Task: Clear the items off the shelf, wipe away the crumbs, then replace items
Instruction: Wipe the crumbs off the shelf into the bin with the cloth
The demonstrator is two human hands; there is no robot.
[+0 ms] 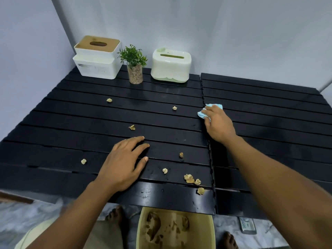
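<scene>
The black slatted shelf (89,123) fills the view. Several pale crumbs lie scattered on it, such as one crumb (132,127) mid-shelf and a cluster (189,178) near the front edge. My left hand (124,162) rests flat on the slats with fingers spread. My right hand (218,122) presses a light blue cloth (202,114) onto the shelf at the seam between the two panels. At the back stand a white tissue box with a wooden lid (97,58), a small potted plant (134,65) and a white-and-green tissue box (170,64).
A yellowish bin (175,229) holding brown crumbs sits on the floor below the shelf's front edge. My bare feet (116,215) stand beside it. A small device (248,225) lies on the floor at the right. Walls close in behind and to the left.
</scene>
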